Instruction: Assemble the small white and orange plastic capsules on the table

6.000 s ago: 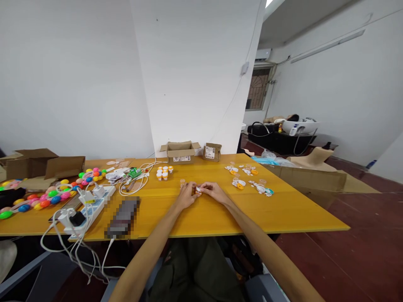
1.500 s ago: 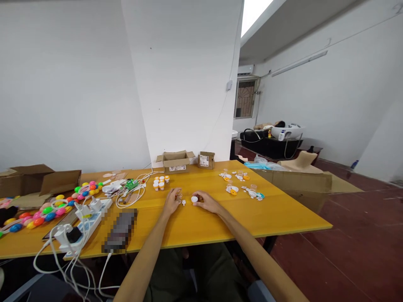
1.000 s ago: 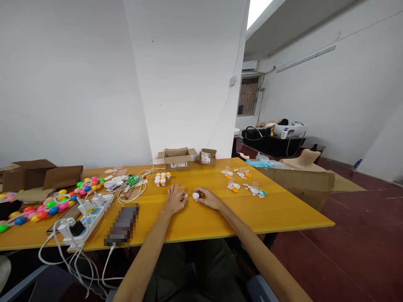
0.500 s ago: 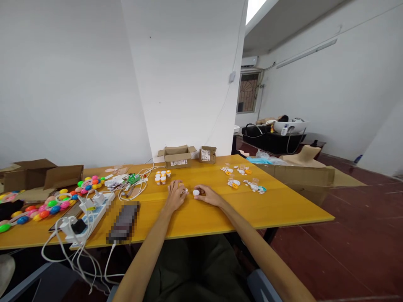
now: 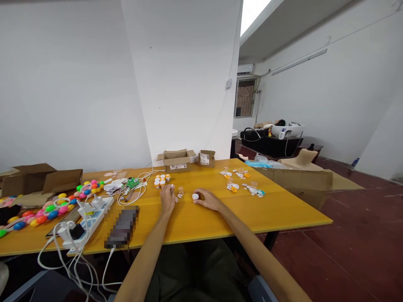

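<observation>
My right hand has its thumb and fingers closed around a small round white lid-like piece over the table. To its left, my left hand is low over the table, with its fingers bent together. A tiny pale piece shows at its fingertips, too small to name. Between the hands stand a small clear cup with a pale ring-shaped part by its base and another small whitish part. Just beyond my left hand, several small white-and-orange capped containers stand in a group.
Loose white, clear, orange and teal parts lie in piles at the right. Two cardboard boxes stand at the back. Leftward are a phone, a power strip, white cables, a green circuit board and colourful beads.
My left hand has moved left, away from the clear cup, which now stands uncovered beside small parts. My right hand stays nearly in place with the white piece. The view has shifted slightly.
</observation>
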The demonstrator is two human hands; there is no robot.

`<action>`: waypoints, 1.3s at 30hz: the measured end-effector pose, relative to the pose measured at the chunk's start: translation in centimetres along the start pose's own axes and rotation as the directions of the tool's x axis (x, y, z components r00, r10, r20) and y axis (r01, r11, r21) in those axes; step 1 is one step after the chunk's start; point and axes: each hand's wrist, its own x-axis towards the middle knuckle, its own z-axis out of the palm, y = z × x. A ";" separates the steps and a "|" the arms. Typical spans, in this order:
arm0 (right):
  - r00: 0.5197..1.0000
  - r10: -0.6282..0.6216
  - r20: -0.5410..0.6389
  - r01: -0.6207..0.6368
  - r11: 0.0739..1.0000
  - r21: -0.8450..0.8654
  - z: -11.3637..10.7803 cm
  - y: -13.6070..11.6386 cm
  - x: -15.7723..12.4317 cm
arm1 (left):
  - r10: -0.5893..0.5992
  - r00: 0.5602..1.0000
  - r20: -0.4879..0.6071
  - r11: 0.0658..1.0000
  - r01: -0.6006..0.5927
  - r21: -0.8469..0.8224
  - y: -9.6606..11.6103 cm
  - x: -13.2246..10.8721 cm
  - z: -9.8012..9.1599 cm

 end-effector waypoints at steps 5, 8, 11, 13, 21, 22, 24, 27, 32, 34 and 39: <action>1.000 -0.026 0.008 0.027 0.999 -0.037 -0.1 -0.3 -0.1 | -0.106 0.993 0.052 0.990 0.111 -0.092 -0.1 -0.1 0.1; 0.999 -0.037 0.003 0.037 0.998 -0.057 -0.1 -0.3 -0.1 | -0.138 0.989 0.060 0.982 0.144 -0.122 0.0 -0.1 0.0; 0.999 -0.035 -0.002 0.035 0.997 -0.070 -0.1 -0.3 -0.1 | -0.165 0.984 0.063 0.973 0.173 -0.155 0.1 0.0 0.0; 0.999 -0.034 -0.006 0.033 0.997 -0.074 -0.1 -0.3 -0.1 | -0.180 0.982 0.066 0.966 0.189 -0.178 0.2 0.1 0.0; 0.997 -0.062 -0.035 0.054 0.983 -0.176 0.1 -0.1 -0.2 | -0.222 0.974 0.047 0.946 0.227 -0.230 0.4 0.0 -0.1; 0.996 -0.071 -0.055 0.058 0.974 -0.219 0.1 -0.2 -0.2 | -0.228 0.972 0.051 0.944 0.233 -0.232 0.5 0.1 -0.1; 0.989 -0.113 -0.098 0.077 0.945 -0.317 0.2 -0.3 -0.3 | -0.239 0.970 0.048 0.940 0.243 -0.240 0.6 0.2 -0.2; 0.971 -0.209 -0.116 0.137 0.885 -0.445 0.6 -0.9 -0.1 | -0.258 0.966 0.035 0.930 0.258 -0.263 0.4 0.4 -0.1; 0.948 -0.314 -0.049 0.234 0.795 -0.560 2.9 -2.4 0.9 | -0.305 0.950 0.060 0.903 0.309 -0.300 -0.3 0.6 0.4; 0.945 -0.327 -0.018 0.255 0.769 -0.586 4.2 -3.1 1.6 | -0.324 0.944 0.065 0.890 0.328 -0.317 -0.6 0.6 0.6; 0.951 -0.304 0.052 0.269 0.735 -0.622 6.5 -4.3 3.2 | -0.346 0.935 0.077 0.866 0.350 -0.357 -0.7 0.7 0.7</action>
